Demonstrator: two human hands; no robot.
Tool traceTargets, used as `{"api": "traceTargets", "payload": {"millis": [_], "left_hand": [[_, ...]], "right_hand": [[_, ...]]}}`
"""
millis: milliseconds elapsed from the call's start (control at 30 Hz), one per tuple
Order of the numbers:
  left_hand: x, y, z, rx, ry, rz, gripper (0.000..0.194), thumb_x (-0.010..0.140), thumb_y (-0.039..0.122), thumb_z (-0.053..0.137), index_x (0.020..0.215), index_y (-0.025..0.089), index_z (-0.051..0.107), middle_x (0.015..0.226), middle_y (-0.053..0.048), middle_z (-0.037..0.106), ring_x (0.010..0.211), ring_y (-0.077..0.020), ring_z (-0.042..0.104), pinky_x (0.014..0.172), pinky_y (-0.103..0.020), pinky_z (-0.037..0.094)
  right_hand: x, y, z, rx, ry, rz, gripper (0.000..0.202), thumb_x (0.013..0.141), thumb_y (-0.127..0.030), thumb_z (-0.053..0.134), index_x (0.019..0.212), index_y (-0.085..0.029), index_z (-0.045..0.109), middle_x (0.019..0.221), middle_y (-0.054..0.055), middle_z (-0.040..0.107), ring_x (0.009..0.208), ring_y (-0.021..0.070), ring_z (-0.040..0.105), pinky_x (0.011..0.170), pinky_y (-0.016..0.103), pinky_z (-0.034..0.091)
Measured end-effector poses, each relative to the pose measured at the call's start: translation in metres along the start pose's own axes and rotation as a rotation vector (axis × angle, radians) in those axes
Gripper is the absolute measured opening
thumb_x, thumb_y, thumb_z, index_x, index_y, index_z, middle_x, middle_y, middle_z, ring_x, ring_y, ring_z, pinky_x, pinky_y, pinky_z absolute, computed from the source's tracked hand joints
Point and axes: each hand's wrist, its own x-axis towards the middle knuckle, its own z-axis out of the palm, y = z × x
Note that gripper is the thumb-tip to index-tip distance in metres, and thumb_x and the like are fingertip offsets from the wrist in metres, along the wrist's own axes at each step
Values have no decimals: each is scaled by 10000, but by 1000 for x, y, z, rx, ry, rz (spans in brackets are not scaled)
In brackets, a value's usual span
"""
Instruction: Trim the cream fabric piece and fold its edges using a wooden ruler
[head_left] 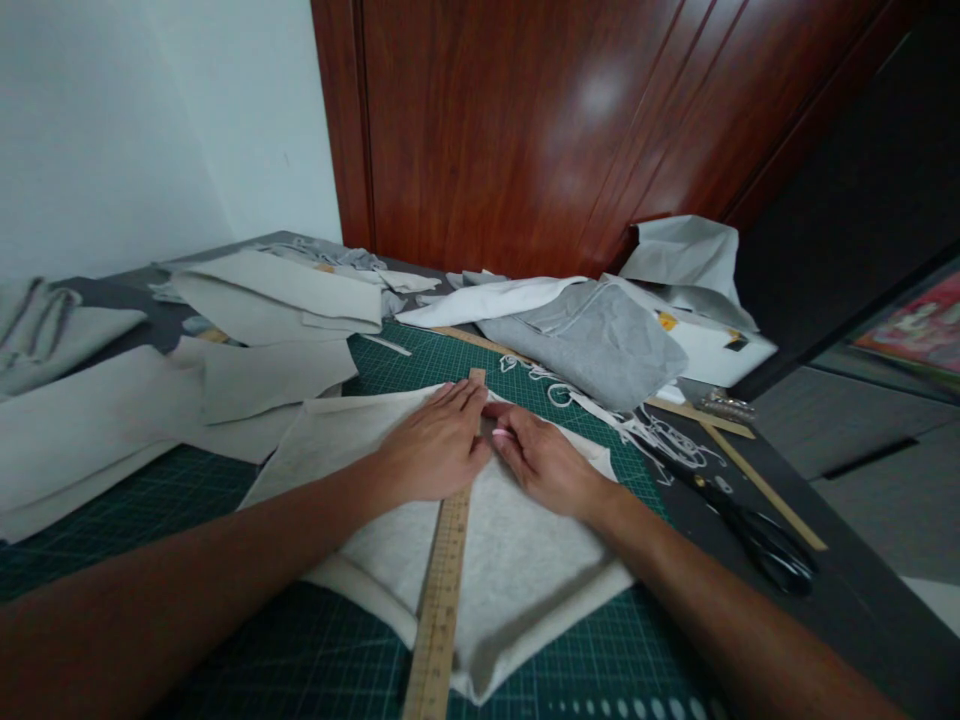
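Note:
An off-white piece of cloth lies spread out in front of me, its near edges curling up. A wooden ruler runs lengthwise over its middle, from the near edge of view to just past the cloth's far edge. My left hand rests flat on the ruler, fingers stretched forward and thumb out to the side. Beside the ruler's far part, my right hand is closed in a pinch low over the cloth. A small pinkish-white bit shows at its fingers; what it belongs to is hidden.
A green cutting mat lies beneath the cloth. Cut cloth pieces lie left, grey fabric at the back. Black-handled scissors, tangled white cord and a wooden strip lie right. A reddish wooden panel stands behind.

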Motion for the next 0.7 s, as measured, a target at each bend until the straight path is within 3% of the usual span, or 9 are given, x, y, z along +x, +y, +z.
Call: {"api": "traceTargets", "payload": {"millis": [200, 400, 533, 700], "left_hand": [[-1, 2, -3, -46, 66, 30, 555, 986, 230, 441, 1473, -27, 512, 1535, -257, 521, 1501, -334, 453, 1310, -454, 322], [-3, 5, -6, -74, 86, 21, 507, 971, 223, 487, 1423, 4, 555, 1447, -239, 557, 1422, -334, 510, 1277, -471, 396], [-4, 6, -7, -46, 76, 10, 554, 977, 246, 496, 1456, -26, 546, 1482, -250, 542, 1424, -351, 507, 1271, -480, 403], [0, 8, -12, -51, 43, -32, 549, 946, 246, 532, 1431, -7, 580, 1468, -244, 564, 1379, -354, 553, 1242, -494, 437]], "right_hand": [[4, 10, 5, -95, -29, 11, 367, 1108, -241, 398, 1446, -139, 496, 1561, 251, 570, 1464, 318, 560, 1207, 578, 482], [5, 10, 12, -206, -29, 99, 502, 1113, -251, 360, 1543, -7, 443, 1591, 322, 528, 1547, 367, 463, 1280, 635, 348], [3, 8, 11, -243, -47, 153, 500, 1119, -252, 335, 1540, -15, 467, 1607, 283, 533, 1567, 363, 432, 1298, 658, 277], [-1, 5, 13, -274, -41, 197, 515, 1114, -242, 315, 1556, -15, 452, 1619, 276, 520, 1580, 361, 408, 1283, 674, 283]]}}
